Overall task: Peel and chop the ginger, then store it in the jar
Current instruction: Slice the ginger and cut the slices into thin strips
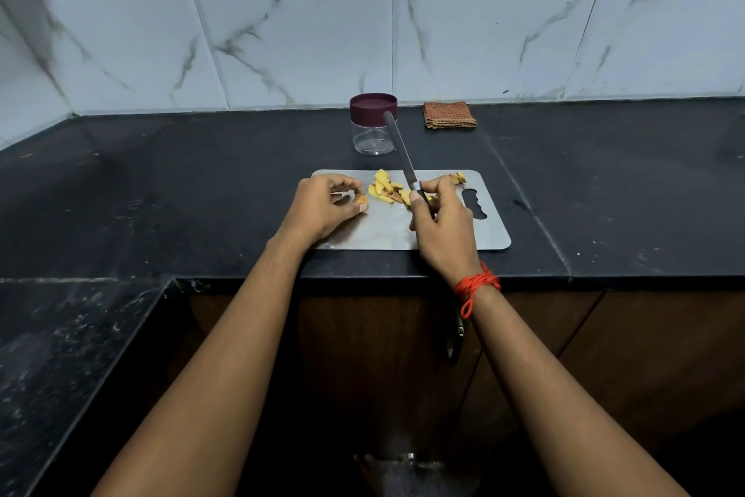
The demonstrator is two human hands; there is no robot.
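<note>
Nearest, a red thread [475,285] circles the right wrist. On the steel cutting board [483,230] at the front of the black counter [201,182], the left hand [322,206] pinches a small brownish ginger stub [360,199] between thumb and curled fingers. The right hand [441,222] has its grip wrapped round the handle of a knife [399,150], whose blade is lifted and points away towards the jar. Between the hands lies a heap of yellow ginger pieces [383,188] mixed with brown scraps.

Chopping looks nearly finished, with this stub the last bit to trim or cut. Behind the board the clear jar [373,129] stands empty under its maroon lid [373,107], beside a folded cloth [448,115]. Next, the knife must be put down and the lid taken off.
</note>
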